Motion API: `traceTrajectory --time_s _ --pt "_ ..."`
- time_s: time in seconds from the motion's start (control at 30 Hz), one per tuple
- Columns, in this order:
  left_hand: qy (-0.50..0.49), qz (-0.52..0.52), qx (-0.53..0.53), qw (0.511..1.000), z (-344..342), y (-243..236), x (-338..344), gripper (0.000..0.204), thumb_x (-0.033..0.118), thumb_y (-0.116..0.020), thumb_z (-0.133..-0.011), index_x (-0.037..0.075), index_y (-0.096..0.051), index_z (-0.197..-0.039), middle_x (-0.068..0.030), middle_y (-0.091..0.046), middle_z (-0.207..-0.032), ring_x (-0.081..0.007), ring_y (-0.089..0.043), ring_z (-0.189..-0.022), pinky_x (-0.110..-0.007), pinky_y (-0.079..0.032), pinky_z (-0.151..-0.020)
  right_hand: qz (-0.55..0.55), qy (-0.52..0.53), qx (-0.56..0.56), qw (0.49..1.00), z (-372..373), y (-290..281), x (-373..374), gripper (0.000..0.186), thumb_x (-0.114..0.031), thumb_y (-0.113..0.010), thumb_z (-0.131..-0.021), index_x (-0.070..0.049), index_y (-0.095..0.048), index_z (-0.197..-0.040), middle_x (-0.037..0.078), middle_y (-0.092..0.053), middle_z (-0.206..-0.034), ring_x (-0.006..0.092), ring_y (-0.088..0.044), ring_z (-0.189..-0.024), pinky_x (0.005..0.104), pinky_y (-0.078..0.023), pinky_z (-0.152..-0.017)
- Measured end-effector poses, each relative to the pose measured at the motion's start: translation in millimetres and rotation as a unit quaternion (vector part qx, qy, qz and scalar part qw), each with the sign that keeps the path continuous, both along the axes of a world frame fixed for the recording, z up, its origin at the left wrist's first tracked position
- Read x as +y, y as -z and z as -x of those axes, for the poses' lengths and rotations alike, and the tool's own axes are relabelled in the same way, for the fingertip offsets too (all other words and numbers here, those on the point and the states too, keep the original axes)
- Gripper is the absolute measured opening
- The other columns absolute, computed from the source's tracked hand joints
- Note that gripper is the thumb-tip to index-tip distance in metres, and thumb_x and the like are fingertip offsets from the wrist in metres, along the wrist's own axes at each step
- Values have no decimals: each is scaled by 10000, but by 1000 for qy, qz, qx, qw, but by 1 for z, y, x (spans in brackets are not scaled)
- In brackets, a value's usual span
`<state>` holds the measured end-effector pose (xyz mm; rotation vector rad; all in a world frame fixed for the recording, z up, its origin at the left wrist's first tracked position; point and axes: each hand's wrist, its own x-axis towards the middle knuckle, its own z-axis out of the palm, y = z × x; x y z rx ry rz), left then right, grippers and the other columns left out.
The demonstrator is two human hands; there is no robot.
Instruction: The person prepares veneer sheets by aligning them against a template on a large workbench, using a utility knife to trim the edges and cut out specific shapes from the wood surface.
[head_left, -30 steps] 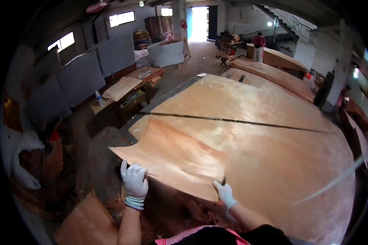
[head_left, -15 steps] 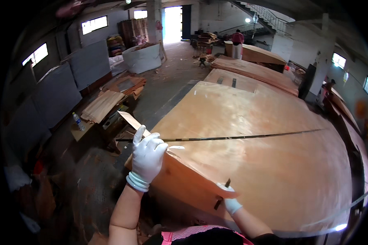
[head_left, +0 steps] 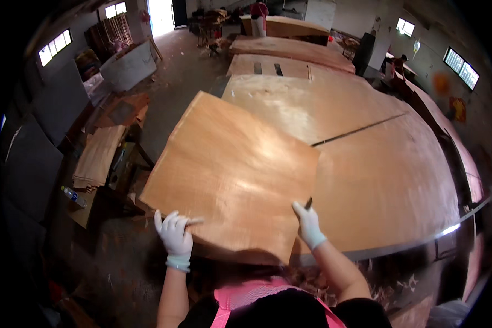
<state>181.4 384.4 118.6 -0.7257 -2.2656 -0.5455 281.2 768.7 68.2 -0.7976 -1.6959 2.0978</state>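
Observation:
A wide sheet of wood veneer [head_left: 235, 169] lies at an angle over the near left part of the large veneer-covered bench [head_left: 377, 180]. My left hand [head_left: 175, 234], in a white glove, is closed at the sheet's near left edge. A thin pale blurred piece [head_left: 194, 221] shows by its fingers. At the sheet's right edge my right hand [head_left: 310, 227], also gloved, grips that edge. Out of its grip pokes the dark tip of a small tool [head_left: 309, 203], its kind hidden. A long thin dark strip [head_left: 361, 129] runs across the bench, partly hidden under the sheet.
On the left, a low table [head_left: 81, 214] carries stacked veneer pieces [head_left: 98, 156] and a plastic bottle [head_left: 74, 197]. More veneer stacks [head_left: 290, 53] stand beyond the bench. One person [head_left: 258, 16] stands at the back, another [head_left: 399, 63] at the far right. Scraps litter the floor.
The veneer sheet, tilted steeply near me before, now spreads over the bench and covers the dark strip's left part. My left hand has come nearer; my right has moved up, away from me. The view has shifted.

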Motion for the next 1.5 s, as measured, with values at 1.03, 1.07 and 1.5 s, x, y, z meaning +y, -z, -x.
traceTrajectory --time_s 1.03,1.07,1.5 --pt "-28 -499 -443 744 16 97 -11 190 148 -519 -1039 -18 -612 -1034 -43 -655 -875 -77 -624 -699 -192 -481 -586 65 -34 -164 984 21 -4 -54 223 -277 -727 -912 -78 -645 -856 -23 -573 -691 73 -495 -542 240 -391 -505" --pt "-32 -499 -442 744 15 92 -14 190 148 -519 -1039 -18 -612 -1034 -43 -655 -875 -77 -624 -699 -192 -481 -586 60 -45 -140 987 24 -20 -56 217 -274 -722 -921 -83 -642 -853 -35 -560 -675 66 -486 -527 235 -383 -494" --pt "88 -193 -313 926 22 119 45 104 104 -616 -978 33 -648 -1047 -32 -619 -889 -114 -620 -777 -258 -501 -683 -193 -75 -255 944 6 88 -79 317 -320 -709 -857 -3 -715 -855 103 -696 -728 183 -636 -635 349 -492 -629"
